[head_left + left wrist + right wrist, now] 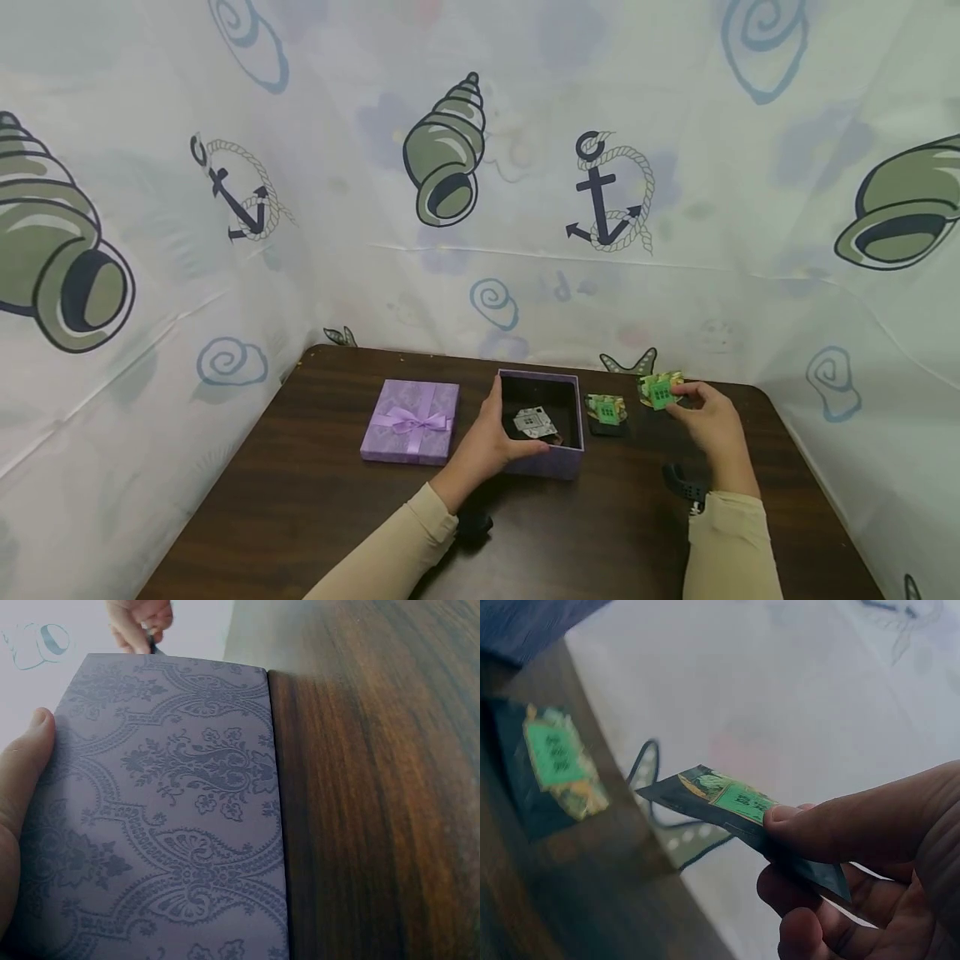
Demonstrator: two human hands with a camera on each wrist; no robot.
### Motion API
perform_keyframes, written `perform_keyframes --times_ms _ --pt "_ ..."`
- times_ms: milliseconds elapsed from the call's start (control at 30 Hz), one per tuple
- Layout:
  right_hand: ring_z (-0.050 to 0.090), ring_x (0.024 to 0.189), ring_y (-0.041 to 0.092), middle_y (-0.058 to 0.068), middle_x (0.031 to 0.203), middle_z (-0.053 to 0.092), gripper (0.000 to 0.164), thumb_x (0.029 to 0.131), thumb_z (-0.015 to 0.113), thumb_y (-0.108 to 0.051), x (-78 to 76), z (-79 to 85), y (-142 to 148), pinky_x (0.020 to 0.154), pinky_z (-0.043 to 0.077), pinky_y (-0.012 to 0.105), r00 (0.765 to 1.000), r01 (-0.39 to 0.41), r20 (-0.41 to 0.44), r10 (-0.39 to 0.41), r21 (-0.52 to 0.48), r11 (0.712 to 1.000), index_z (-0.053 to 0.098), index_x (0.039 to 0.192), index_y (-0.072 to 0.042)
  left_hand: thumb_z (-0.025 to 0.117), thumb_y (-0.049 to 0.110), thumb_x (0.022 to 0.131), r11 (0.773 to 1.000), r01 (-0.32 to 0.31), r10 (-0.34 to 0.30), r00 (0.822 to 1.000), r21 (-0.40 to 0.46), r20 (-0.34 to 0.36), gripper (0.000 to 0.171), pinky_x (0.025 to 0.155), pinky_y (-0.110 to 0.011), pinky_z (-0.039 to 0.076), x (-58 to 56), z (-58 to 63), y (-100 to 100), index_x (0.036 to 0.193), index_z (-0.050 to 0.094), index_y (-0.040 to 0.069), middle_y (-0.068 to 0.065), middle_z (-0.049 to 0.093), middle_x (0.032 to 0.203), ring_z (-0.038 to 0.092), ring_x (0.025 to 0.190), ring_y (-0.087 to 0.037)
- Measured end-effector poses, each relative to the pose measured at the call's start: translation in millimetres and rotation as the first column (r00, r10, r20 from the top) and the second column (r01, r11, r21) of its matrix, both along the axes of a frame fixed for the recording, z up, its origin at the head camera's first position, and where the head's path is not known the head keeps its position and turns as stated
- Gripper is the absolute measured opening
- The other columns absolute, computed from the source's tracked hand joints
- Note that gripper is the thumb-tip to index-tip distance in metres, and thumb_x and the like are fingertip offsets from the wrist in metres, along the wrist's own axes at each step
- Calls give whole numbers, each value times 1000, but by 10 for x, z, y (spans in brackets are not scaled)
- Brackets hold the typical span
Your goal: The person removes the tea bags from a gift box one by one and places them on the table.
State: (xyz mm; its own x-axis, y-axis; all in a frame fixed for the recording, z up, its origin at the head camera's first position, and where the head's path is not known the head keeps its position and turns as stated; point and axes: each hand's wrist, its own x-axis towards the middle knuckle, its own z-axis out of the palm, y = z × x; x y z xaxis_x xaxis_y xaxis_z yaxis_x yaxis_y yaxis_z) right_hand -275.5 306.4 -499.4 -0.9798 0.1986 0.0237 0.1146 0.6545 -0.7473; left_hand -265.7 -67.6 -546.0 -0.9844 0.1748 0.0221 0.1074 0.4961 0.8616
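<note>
My left hand [483, 442] grips the purple patterned box [543, 464], its thumb on the front wall and its fingers along the left side. In the left wrist view the thumb lies at the edge of the floral box wall [187, 772]. Inside the box lies a silvery-white printed packet [535, 422]. My right hand [716, 425] pinches a small black sachet with a green label [735, 801] between thumb and fingers, raised at the table's back right. A similar green-labelled sachet [606, 410] lies on the table just right of the box.
A purple lid with a ribbon bow [408, 423] lies left of the box. All stand on a dark wooden table [300, 500]. Behind it hangs a pale cloth [525, 217] printed with shells and anchors, close to the table's back edge.
</note>
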Motion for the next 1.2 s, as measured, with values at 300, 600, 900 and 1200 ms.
perform_keyframes --times_ms 300,600,900,1200 --pt "62 112 41 33 142 63 40 100 76 -13 -134 -361 108 82 49 39 999 3 41 -2 -20 1000 68 135 4 98 59 74 1000 1 -1 1000 -4 1 149 125 -67 37 7 -16 -6 177 -5 32 -18 15 183 26 167 -45" --pt "58 124 47 35 147 59 39 102 74 -13 -191 -631 134 99 50 56 997 34 65 -29 -71 997 68 136 6 98 60 74 1000 11 -11 1000 0 -12 149 126 -66 36 -12 -13 -7 178 -3 27 -18 15 183 24 167 -44" --pt "51 139 55 38 156 51 40 104 70 -14 -234 -727 149 115 42 70 994 48 99 -46 -14 999 68 139 5 98 60 73 1000 10 -10 1000 2 -3 149 126 -68 36 -10 -10 -10 177 -4 29 -18 15 183 24 167 -45" --pt "57 130 54 39 149 55 37 103 70 -11 -235 -753 137 107 47 66 998 43 46 -43 -1 999 70 135 7 98 62 73 1000 10 -10 1000 -4 -4 150 125 -68 37 -26 -34 -7 177 -4 30 -18 15 183 26 166 -46"
